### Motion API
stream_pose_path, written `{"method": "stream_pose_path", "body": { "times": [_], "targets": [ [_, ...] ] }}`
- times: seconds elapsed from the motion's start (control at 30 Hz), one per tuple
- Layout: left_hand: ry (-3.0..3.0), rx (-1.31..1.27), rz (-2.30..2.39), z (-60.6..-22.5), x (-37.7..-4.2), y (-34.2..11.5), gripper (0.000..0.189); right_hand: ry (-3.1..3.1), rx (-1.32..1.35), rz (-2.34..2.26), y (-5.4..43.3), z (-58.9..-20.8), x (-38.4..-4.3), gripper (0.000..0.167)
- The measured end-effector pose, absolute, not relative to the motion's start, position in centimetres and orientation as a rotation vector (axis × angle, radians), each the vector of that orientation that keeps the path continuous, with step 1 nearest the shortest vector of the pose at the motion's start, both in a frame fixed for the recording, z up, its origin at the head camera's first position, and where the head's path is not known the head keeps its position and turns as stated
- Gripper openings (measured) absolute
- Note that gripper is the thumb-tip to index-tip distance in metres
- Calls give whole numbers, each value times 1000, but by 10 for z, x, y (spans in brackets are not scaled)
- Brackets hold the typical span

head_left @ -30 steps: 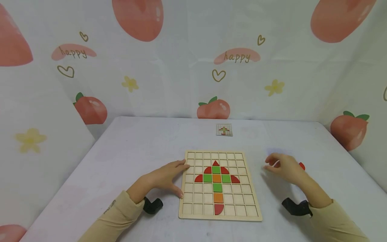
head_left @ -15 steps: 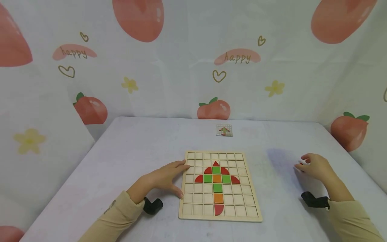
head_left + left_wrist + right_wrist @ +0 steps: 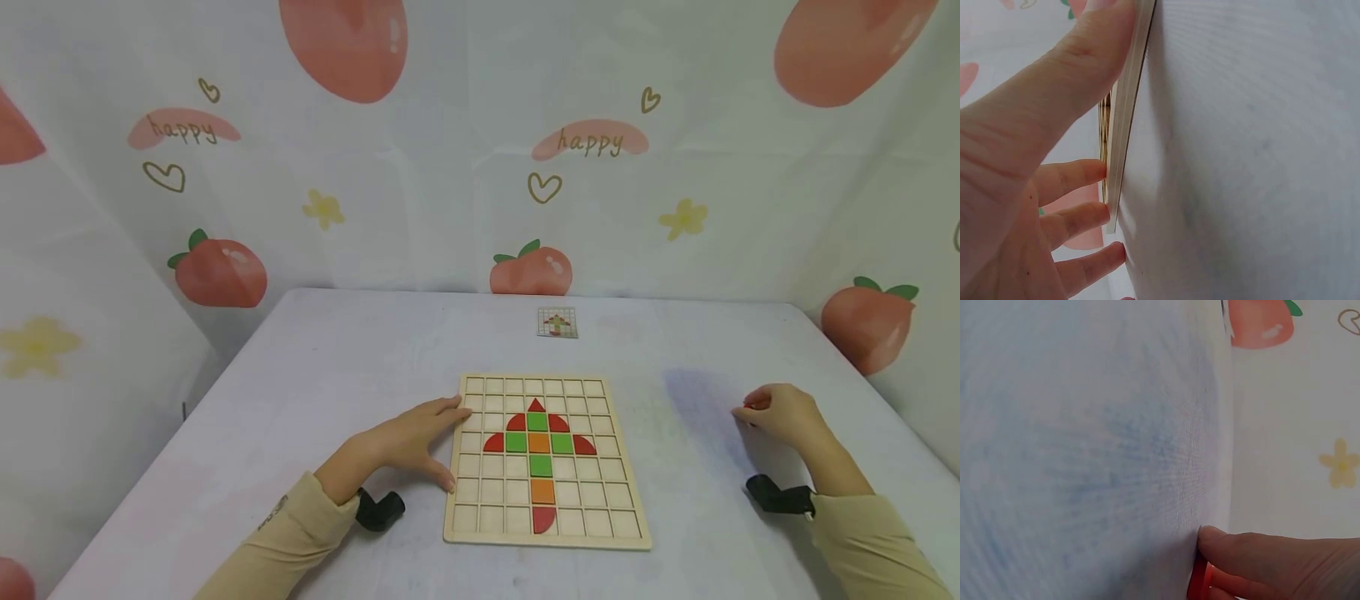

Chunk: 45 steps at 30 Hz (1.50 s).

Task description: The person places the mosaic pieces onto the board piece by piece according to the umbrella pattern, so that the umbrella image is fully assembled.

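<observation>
My left hand rests on the left edge of a square-gridded wooden board, fingers and thumb spread along its rim. Red, green and orange tiles lie in the board's cells in an arrow-like shape; an orange tile sits in the middle, and a red rounded tile ends the stem. Over at the right of the table, my right hand pinches a small red tile between thumb and fingers, at the tabletop. Most of that tile is hidden by the fingers.
A small pattern card with a similar coloured figure lies behind the board. A printed cloth backdrop rises along the table's far edge. Black wrist cameras hang beneath both wrists.
My right hand has moved rightward, away from the board, to the red tile, and its fingers have closed on it. My left hand and the board have stayed in place.
</observation>
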<state>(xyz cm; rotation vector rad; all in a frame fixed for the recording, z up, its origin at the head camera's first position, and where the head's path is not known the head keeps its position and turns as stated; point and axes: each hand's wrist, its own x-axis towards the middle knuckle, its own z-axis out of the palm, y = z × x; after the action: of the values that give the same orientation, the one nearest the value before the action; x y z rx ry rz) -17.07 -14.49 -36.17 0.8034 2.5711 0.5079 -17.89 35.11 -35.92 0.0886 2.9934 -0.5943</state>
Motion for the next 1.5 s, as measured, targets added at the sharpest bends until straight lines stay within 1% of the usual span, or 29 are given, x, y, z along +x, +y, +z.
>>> {"method": "stream_pose_path", "body": {
  "times": [0.27, 0.43, 0.67, 0.9, 1.13, 1.5],
  "targets": [
    [2571, 799, 505, -361, -170, -143, 98, 2984, 73, -606, 346, -358, -179, 39],
    [2573, 800, 508, -361, -170, -143, 98, 2974, 46, -640, 331, -351, -176, 40],
    [2572, 803, 512, -362, -170, -144, 98, 3044, -163, -730, 293, -343, -169, 32],
    [2572, 796, 513, -364, -170, -144, 98, 3047, -334, -810, 249, -339, -159, 28],
    [2577, 804, 498, -365, -170, -144, 99, 3015, -567, -797, 210, -339, -147, 22],
    [2585, 843, 501, -365, -171, -145, 98, 2821, -807, -848, 174, -340, -135, 19]
  ]
}}
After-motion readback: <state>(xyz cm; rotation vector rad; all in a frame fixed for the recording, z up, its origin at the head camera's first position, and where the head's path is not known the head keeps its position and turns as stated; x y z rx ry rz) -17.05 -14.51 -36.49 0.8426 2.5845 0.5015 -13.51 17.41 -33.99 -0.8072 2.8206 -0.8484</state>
